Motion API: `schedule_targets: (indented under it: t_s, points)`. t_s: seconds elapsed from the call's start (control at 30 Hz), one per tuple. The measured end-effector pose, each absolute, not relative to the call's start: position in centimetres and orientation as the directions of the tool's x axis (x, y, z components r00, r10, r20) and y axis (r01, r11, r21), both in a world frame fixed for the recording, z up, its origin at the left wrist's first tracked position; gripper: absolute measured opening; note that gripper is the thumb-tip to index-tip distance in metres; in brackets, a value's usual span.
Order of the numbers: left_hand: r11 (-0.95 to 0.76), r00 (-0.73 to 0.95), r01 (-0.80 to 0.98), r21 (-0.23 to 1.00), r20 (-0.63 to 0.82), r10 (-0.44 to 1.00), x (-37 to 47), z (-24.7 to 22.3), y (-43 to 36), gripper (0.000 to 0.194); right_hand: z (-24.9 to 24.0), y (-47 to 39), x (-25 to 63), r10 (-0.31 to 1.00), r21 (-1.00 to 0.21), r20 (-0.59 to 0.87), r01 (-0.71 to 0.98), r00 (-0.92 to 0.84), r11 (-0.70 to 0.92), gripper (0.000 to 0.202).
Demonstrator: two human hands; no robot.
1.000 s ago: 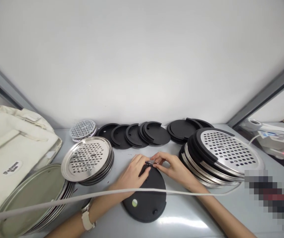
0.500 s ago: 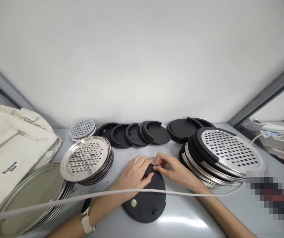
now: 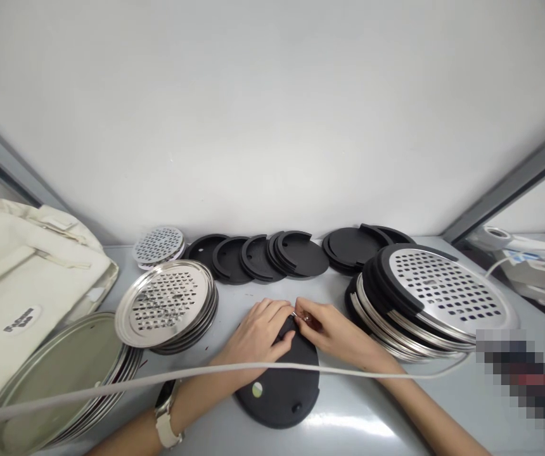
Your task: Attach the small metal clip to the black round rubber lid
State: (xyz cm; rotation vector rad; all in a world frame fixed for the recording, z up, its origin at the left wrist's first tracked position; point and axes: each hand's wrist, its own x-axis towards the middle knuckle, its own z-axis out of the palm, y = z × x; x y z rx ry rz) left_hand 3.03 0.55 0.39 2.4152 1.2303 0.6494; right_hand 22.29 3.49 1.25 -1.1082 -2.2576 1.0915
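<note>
Well, half-open left hand [image 3: 263, 326] touches disc [image 3: 284, 392], right hand [image 3: 322, 323] pinches metal piece [image 3: 296, 315], bag's label [image 3: 23, 318] blurred.

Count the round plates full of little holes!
3: a small plate at the back left, a silver plate in front of it, and a big plate on the right. More may hide below.

A white oval patch [image 3: 23, 318] on the cream canvas bag [image 3: 58, 278] bears two lines of dark lettering; the upper starts "Fa", the rest too blurred to read. The round green-and-white sticker [image 3: 257, 389] on the flat black disc [image 3: 284, 405] shows no legible characters.
</note>
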Motion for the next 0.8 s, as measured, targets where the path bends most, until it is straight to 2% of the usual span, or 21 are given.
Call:
schedule_targets:
  t_s: [0.37, 0.6, 0.8]
  points:
    - [-0.578, 0.515, 0.671, 0.465, 0.269, 0.814, 2.94, 0.39, 0.43, 0.026, 1.45, 3.32, 22.14, 0.774, -0.675, 0.062, 0.545, -0.63, 0.498, 0.016]
    - [-0.567, 0.509, 0.693, 0.445, 0.254, 0.822, 2.89, 0.31, 0.33, 0.022, 1.4, 3.51, 22.33, 0.769, -0.524, 0.075, 0.631, -0.635, 0.572, 0.015]
    - [-0.561, 0.499, 0.705, 0.434, 0.258, 0.827, 2.86, 0.31, 0.27, 0.026, 1.78, 3.31, 22.19, 0.753, -0.553, 0.054, 0.608, -0.656, 0.569, 0.017]
